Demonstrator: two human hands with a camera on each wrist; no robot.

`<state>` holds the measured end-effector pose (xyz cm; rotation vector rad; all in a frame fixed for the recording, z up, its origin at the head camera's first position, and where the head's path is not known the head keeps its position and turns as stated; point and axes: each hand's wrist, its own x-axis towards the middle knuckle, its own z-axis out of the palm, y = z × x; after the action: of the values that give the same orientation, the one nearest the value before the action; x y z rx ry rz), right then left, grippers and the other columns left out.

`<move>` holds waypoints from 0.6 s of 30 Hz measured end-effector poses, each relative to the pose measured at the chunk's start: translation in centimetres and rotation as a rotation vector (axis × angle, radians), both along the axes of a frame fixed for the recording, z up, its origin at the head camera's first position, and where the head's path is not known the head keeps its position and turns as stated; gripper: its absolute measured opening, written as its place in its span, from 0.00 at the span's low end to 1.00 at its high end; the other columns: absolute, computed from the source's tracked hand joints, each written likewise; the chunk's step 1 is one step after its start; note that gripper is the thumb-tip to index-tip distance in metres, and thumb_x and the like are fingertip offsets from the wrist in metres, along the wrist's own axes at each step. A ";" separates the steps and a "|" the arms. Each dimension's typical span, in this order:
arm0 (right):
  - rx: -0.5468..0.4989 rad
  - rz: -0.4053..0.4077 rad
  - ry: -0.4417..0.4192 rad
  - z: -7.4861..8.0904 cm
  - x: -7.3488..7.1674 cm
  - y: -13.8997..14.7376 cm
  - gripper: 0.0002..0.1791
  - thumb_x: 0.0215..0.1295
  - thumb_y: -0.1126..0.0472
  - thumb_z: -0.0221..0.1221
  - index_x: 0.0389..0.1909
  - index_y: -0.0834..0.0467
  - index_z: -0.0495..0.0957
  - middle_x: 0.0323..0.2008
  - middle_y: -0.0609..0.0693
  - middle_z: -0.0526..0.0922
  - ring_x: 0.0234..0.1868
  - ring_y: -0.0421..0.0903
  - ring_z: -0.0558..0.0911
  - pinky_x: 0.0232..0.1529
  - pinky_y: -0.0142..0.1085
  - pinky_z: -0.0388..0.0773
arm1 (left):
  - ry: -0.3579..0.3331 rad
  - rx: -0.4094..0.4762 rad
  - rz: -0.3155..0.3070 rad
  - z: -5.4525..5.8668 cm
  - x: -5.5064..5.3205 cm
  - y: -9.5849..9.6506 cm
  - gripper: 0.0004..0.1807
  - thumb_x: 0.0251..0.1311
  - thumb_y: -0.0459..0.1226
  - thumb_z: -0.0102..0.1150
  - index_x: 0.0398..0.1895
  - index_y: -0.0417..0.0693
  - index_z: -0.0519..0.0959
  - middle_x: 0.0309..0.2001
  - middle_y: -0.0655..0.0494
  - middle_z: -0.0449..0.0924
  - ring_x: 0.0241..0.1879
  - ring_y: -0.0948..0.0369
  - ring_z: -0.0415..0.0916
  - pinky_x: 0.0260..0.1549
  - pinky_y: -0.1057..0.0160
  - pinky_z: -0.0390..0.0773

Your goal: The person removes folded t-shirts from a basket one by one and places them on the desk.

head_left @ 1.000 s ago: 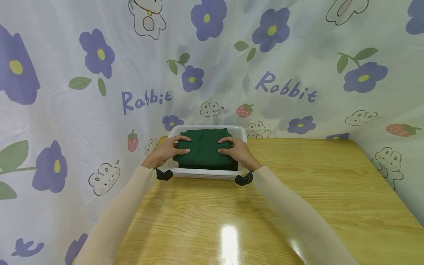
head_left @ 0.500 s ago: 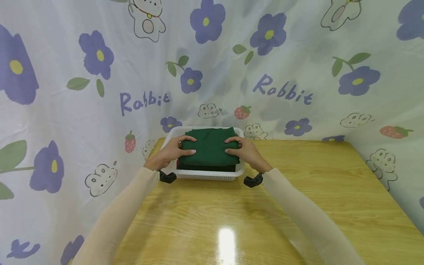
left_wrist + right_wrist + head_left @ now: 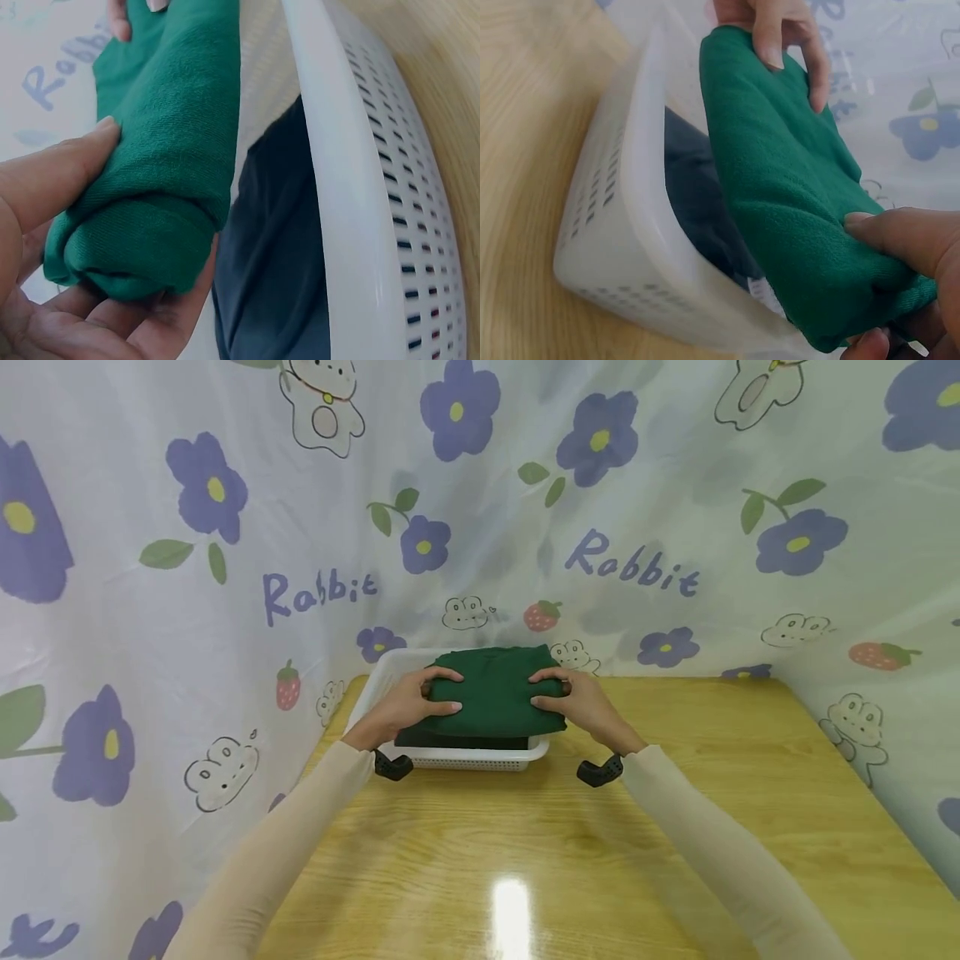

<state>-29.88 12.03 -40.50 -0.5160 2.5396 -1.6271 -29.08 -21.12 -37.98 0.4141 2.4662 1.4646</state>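
A folded green cloth garment [image 3: 495, 693] is held up over a white plastic basket [image 3: 472, 763]. My left hand [image 3: 408, 700] grips its left end, thumb on top and fingers curled underneath, as the left wrist view shows. At the other end, my right hand [image 3: 585, 702] holds the garment the same way, its thumb [image 3: 889, 225] pressing on the upper face. Below it, dark folded cloth [image 3: 277, 247] lies inside the basket, apart from the green bundle. The bundle's right end reaches past the basket's right side in the head view.
The basket stands at the back left of a wooden table [image 3: 675, 793], close to a hanging curtain [image 3: 480, 485] printed with flowers and rabbits. More tabletop stretches to the right and front. A black wrist strap part [image 3: 600, 771] shows under each wrist.
Both hands have lifted the green garment out of the basket and shifted it to the right. More of the dark cloth and the basket's left side now shows.
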 end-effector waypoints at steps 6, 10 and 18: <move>0.019 -0.009 0.017 0.2 0.2 1.6 0.18 0.68 0.54 0.70 0.58 0.46 0.83 0.25 0.53 0.72 0.29 0.49 0.68 0.30 0.39 0.73 | 0.012 0.009 -0.018 0.0 0.0 1.3 0.28 0.66 0.42 0.71 0.68 0.61 0.75 0.63 0.46 0.76 0.58 0.50 0.77 0.57 0.45 0.76; 0.011 -0.002 0.006 0.4 0.5 2.4 0.19 0.69 0.55 0.69 0.59 0.48 0.82 0.29 0.55 0.77 0.31 0.50 0.74 0.34 0.40 0.77 | -0.007 0.027 -0.019 0.3 0.2 2.1 0.27 0.66 0.41 0.70 0.67 0.62 0.75 0.62 0.46 0.76 0.58 0.50 0.77 0.57 0.45 0.76; 0.009 -0.020 -0.007 1.0 1.1 4.4 0.20 0.69 0.58 0.68 0.61 0.52 0.81 0.38 0.59 0.83 0.38 0.52 0.82 0.38 0.38 0.81 | 0.007 0.052 -0.067 0.1 -0.3 4.1 0.27 0.66 0.41 0.70 0.67 0.61 0.75 0.62 0.48 0.77 0.58 0.52 0.78 0.53 0.50 0.80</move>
<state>-28.76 16.46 -39.54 -0.4855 2.5539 -1.6203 -29.35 -17.05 -37.87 0.5081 2.3989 1.5054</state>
